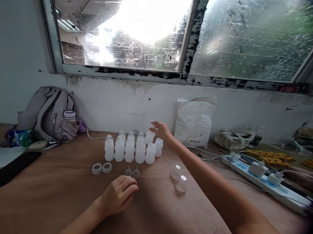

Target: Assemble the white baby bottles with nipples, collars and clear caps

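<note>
Showing loosely curled fingers, the left hand [120, 196] conceals whether its grip is empty; the right hand [160, 130] pinches a back-row bottle [149, 137] by its top, best kept upright. Count on table [61, 203]: two rings [93, 168], apparently ten bottles [129, 152], two teats [136, 173], two clear discs [180, 187], two white discs [183, 178].

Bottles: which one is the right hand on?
The bottle directly behind the front row's rightmost bottle. Only this one has the right hand's fingers at its top.
</note>
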{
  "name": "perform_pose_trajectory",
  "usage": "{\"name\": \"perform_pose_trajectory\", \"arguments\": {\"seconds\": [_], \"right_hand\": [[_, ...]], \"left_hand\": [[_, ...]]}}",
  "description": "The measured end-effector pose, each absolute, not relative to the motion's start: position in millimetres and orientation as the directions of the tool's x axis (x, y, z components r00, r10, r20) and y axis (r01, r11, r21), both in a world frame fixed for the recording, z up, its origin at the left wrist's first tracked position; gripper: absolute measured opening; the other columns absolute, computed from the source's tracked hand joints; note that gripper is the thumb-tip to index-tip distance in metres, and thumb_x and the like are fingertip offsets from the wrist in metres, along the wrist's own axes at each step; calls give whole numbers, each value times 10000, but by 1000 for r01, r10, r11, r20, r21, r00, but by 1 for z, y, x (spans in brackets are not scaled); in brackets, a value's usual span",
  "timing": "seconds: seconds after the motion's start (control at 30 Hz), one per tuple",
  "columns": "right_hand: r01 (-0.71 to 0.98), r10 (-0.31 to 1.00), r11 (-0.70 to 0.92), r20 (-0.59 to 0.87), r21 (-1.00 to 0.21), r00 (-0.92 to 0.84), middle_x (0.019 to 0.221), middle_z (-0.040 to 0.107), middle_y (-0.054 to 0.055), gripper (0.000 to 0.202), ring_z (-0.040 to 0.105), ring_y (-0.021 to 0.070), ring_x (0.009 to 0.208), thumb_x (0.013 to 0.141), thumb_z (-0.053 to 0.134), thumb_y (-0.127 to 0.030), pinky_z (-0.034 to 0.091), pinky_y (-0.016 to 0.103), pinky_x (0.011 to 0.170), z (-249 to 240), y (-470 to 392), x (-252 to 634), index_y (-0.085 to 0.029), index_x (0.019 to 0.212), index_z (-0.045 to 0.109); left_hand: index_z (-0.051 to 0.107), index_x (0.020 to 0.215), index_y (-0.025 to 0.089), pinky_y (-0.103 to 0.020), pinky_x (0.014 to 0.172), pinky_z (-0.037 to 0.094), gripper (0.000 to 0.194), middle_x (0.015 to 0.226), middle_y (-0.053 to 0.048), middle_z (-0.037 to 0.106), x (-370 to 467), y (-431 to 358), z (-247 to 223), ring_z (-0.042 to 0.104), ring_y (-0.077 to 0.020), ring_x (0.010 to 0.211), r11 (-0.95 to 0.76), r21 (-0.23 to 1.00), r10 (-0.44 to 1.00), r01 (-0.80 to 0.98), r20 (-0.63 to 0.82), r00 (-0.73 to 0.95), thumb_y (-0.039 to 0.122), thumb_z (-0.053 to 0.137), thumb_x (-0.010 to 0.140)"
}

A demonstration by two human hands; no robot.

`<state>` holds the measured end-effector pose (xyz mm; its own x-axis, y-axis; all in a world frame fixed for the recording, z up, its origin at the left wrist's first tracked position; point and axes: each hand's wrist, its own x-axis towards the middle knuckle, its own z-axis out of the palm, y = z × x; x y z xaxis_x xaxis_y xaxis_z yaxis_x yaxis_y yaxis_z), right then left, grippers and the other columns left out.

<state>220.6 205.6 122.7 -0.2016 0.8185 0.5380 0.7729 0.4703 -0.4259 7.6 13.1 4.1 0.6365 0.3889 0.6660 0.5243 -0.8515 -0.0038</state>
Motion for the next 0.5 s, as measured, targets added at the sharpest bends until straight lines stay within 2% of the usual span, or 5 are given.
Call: {"name": "perform_pose_trajectory", "arguments": {"seconds": [0.13,0.23,0.4,0.5], "right_hand": [[802,873,437,405,-408,-270,880,671,96,285,623,203,789,680,661,-220,461,272,682,104,220,217,-131,950,646],[816,893,422,335,-395,-299,884,670,101,291,627,210,805,681,665,-252,460,259,681,99,223,218,-129,944,652],[831,905,407,290,-379,-311,959,652,115,349,623,215,851,703,647,-279,459,260,716,96,223,219,-129,1017,621],[833,907,406,279,-375,-317,955,656,117,334,617,222,870,698,649,-276,458,259,719,97,223,220,-123,994,628]], "left_hand": [[529,902,158,-283,704,461,182,877,-69,580,-2,18,2,535,-163,790,-815,81,471,574,670,574,73,412,791],[532,882,163,-291,698,456,179,846,-61,581,-5,22,-1,528,-170,781,-791,101,509,603,656,557,77,410,784],[531,864,160,-305,692,454,174,817,-55,590,-5,25,-4,523,-183,769,-768,124,550,629,632,547,67,429,759],[532,865,161,-308,687,453,175,817,-52,594,-4,25,-5,523,-185,762,-754,134,575,644,609,547,68,434,754]]}}
